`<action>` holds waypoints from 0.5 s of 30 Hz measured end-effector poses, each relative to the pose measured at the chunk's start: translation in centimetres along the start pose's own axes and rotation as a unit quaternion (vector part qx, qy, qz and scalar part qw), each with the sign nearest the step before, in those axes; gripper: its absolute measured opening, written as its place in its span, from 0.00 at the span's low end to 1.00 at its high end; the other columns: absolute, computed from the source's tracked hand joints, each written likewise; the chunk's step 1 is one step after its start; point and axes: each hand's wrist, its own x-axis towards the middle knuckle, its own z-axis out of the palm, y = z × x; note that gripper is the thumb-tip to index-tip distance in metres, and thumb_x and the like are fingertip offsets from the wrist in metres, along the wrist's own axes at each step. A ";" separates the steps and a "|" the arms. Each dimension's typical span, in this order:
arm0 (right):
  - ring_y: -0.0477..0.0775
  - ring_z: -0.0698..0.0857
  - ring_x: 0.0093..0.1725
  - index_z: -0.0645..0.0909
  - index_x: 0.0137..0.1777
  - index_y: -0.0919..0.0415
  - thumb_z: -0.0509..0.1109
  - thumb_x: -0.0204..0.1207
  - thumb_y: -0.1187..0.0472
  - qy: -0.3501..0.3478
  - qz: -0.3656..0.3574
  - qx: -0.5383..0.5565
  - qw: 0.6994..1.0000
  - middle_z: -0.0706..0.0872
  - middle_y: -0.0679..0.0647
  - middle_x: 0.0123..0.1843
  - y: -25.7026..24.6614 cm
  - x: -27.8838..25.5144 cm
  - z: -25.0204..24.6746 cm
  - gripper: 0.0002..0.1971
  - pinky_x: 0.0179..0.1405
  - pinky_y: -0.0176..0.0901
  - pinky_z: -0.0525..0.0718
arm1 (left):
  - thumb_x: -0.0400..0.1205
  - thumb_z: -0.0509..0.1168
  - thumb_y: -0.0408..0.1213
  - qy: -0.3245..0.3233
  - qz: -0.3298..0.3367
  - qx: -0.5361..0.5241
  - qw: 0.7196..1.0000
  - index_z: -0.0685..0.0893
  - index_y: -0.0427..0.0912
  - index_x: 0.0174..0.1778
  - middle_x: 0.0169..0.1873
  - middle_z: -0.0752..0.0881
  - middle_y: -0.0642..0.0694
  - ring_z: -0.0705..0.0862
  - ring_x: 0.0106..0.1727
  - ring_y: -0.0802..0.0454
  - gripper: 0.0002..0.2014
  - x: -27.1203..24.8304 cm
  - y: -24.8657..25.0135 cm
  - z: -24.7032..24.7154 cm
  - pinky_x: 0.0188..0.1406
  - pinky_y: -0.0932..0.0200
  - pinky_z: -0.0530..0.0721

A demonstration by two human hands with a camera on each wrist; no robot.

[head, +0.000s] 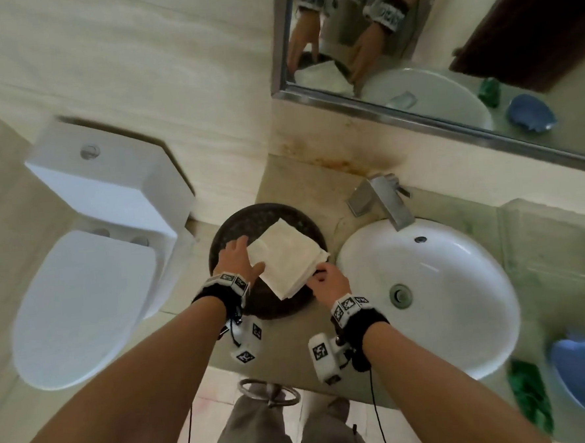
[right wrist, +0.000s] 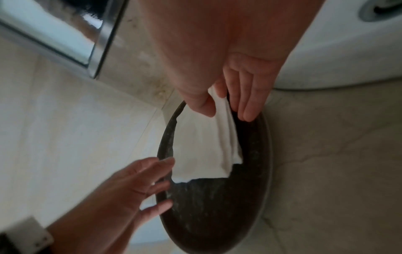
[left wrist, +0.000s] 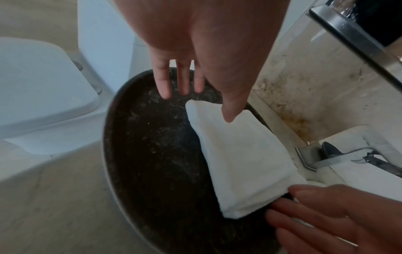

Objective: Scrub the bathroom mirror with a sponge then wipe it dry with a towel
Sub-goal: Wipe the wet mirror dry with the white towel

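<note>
A folded white towel (head: pixel 288 256) lies on a dark round tray (head: pixel 231 230) on the counter left of the sink. My right hand (head: pixel 316 276) pinches the towel's near right corner between thumb and fingers (right wrist: pixel 245 110). My left hand (head: pixel 247 256) is spread over the tray with straight fingers, its thumb touching the towel's left edge (left wrist: pixel 243 154). The mirror (head: pixel 428 59) hangs on the wall above the sink and reflects both hands. A green crumpled thing (head: pixel 531 395), possibly a scrubbing sponge, lies on the counter at the right.
A white sink (head: pixel 459 279) with a steel faucet (head: pixel 382 198) sits right of the tray. A blue soap dish (head: pixel 584 374) lies beside the green thing. A white toilet (head: pixel 82 285) stands to the left. Brown stains mark the wall below the mirror's frame.
</note>
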 end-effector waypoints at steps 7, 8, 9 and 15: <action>0.56 0.80 0.54 0.68 0.63 0.66 0.77 0.72 0.65 0.074 0.088 0.152 0.982 0.79 0.56 0.56 -1.5 1.5 1.6 0.25 0.51 0.44 0.78 | 0.74 0.77 0.50 -0.067 0.002 0.025 0.997 0.65 0.45 0.80 0.74 0.71 0.38 0.75 0.72 0.35 0.41 3.4 -0.4 0.3 0.71 0.40 0.76; 0.55 0.79 0.56 0.68 0.66 0.68 0.79 0.70 0.66 0.074 0.086 0.160 0.980 0.78 0.55 0.57 -1.6 1.7 1.6 0.29 0.52 0.43 0.77 | 0.74 0.78 0.50 -0.076 0.002 0.035 0.996 0.67 0.44 0.78 0.72 0.72 0.38 0.77 0.70 0.35 0.40 3.8 -0.6 0.3 0.69 0.40 0.78; 0.54 0.80 0.58 0.68 0.69 0.69 0.81 0.69 0.64 0.074 0.084 0.161 0.981 0.79 0.54 0.59 -1.9 1.8 1.6 0.33 0.54 0.43 0.77 | 0.73 0.78 0.51 -0.085 0.002 0.044 0.995 0.69 0.43 0.75 0.70 0.74 0.38 0.78 0.68 0.35 0.38 4.0 -0.6 0.3 0.67 0.41 0.79; 0.57 0.81 0.66 0.76 0.72 0.60 0.79 0.71 0.56 0.007 0.071 0.105 0.992 0.82 0.52 0.68 -3.1 3.0 2.4 0.30 0.67 0.52 0.79 | 0.78 0.72 0.45 -0.126 0.037 0.068 0.989 0.78 0.40 0.62 0.59 0.84 0.39 0.83 0.60 0.38 0.20 4.6 0.6 0.4 0.56 0.48 0.82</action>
